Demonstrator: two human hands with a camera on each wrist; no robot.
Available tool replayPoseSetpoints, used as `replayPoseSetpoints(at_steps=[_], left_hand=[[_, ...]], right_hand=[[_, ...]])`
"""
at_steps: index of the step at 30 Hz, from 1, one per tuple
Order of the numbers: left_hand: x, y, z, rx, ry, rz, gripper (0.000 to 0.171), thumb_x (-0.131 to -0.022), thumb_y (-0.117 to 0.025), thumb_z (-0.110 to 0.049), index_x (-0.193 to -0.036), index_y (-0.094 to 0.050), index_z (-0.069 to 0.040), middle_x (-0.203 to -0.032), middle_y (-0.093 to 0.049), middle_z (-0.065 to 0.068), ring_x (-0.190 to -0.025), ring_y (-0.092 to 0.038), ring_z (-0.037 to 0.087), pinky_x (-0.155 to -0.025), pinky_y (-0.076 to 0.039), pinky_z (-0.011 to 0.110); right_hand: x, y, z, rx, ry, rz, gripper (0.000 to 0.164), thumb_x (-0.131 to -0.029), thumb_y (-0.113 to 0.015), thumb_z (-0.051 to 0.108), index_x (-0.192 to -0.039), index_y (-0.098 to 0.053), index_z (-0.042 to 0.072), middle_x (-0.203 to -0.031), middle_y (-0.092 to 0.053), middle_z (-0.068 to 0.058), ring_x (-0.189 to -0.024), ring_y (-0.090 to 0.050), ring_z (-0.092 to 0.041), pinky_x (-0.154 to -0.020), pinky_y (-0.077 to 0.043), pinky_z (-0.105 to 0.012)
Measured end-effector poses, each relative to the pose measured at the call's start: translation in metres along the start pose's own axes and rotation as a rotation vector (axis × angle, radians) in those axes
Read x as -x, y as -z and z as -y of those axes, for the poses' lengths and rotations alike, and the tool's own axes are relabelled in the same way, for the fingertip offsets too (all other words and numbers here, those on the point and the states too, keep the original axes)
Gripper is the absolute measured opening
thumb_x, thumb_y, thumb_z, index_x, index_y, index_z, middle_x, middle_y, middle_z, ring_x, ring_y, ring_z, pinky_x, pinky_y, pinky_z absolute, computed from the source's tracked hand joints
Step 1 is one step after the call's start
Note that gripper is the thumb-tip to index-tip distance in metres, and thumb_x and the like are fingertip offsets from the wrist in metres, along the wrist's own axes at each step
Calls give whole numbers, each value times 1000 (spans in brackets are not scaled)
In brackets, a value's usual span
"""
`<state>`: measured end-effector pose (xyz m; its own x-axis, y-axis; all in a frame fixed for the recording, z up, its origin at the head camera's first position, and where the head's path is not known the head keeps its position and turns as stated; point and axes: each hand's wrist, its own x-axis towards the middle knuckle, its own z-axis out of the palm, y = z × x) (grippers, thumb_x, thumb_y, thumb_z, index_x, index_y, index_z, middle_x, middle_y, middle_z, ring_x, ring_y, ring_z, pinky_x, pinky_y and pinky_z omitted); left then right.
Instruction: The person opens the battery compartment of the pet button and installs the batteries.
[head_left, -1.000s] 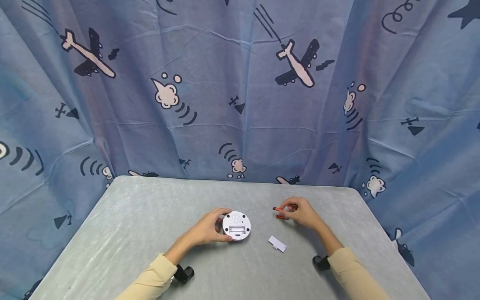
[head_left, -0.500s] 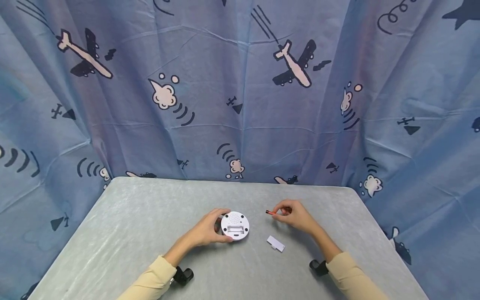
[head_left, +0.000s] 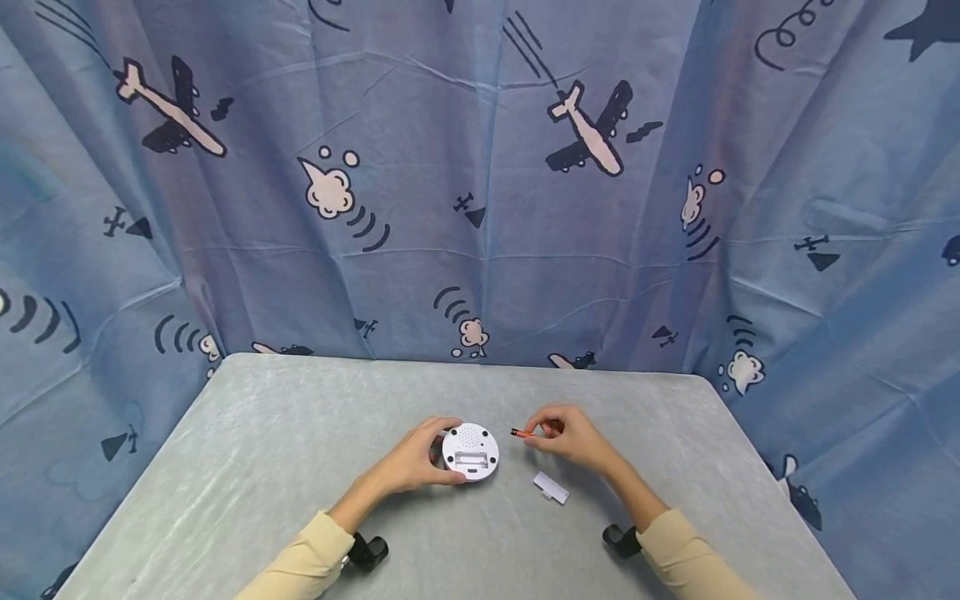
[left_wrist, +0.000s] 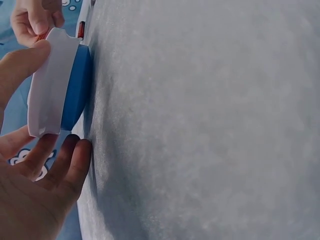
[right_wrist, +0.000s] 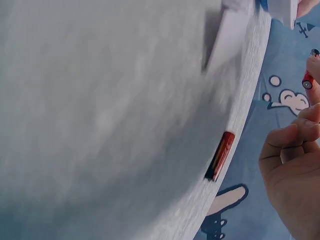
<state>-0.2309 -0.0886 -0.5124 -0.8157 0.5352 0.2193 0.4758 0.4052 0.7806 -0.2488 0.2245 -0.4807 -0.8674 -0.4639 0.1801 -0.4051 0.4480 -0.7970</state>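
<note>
My left hand (head_left: 415, 457) grips a round white device (head_left: 470, 437) by its edge, thumb on the near side and fingers on the far side. Its underside faces up, showing small holes, black feet and an open battery compartment (head_left: 472, 459) with nothing in it. In the left wrist view the device's lower part (left_wrist: 77, 87) is blue. To its right, my right hand (head_left: 572, 435) pinches a small red battery (head_left: 519, 432) with a black end, pointing toward the device. A second red battery (right_wrist: 220, 156) lies on the table, seen in the right wrist view; the right hand hides it in the head view.
A white battery cover (head_left: 551, 487) with a small tab lies on the pale grey table (head_left: 315, 408), between the hands and nearer to me. Behind the table's far edge hangs a blue curtain (head_left: 420, 292) printed with planes. Black straps with camera mounts (head_left: 367, 552) sit on both wrists.
My right hand has lifted one battery off the table and carried it left, closer to the device. The left hand and the device stay in place.
</note>
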Motion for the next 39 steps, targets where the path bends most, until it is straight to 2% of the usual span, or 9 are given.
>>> replayPoseSetpoints(at_steps=[7, 16, 25, 29, 39], left_hand=[[0, 0, -1, -9, 8, 4, 84, -75, -93, -25, -143, -51, 2, -127, -57, 9, -105, -58, 21, -81, -54, 31], [-1, 0, 1, -1, 0, 11, 83, -76, -93, -26, -143, -51, 2, -124, -57, 9, -104, -58, 21, -82, -55, 31], [-1, 0, 0, -22, -5, 12, 83, -77, -92, -27, -142, -51, 2, -125, -57, 10, -103, -58, 20, -82, -54, 33], [-1, 0, 0, -27, -6, 12, 83, -77, -92, -27, -142, -51, 2, -125, -57, 9, -103, -58, 20, -83, -53, 33], [-1, 1, -1, -18, -12, 12, 83, -77, -92, -28, -142, -51, 2, -124, -57, 10, -103, -58, 21, -83, -53, 33]], right_hand=[[-8, -14, -6, -27, 52, 27, 10, -86, -83, 5, -91, -76, 9, -69, -48, 4, -60, -41, -7, -52, -32, -20], [-15, -29, 0, -28, 115, 77, 8, -86, -83, 9, -92, -77, 11, -69, -48, 5, -63, -43, -8, -56, -35, -22], [-15, -39, 9, -39, 85, 117, 9, -87, -82, 9, -93, -77, 12, -71, -49, 4, -67, -45, -9, -58, -36, -23], [-17, -42, 13, -33, 61, 132, 8, -87, -82, 10, -93, -77, 12, -71, -48, 7, -66, -45, -8, -59, -36, -22], [-21, -51, 13, -28, 85, 136, 9, -86, -83, 8, -91, -76, 9, -69, -47, 8, -64, -44, -6, -57, -35, -20]])
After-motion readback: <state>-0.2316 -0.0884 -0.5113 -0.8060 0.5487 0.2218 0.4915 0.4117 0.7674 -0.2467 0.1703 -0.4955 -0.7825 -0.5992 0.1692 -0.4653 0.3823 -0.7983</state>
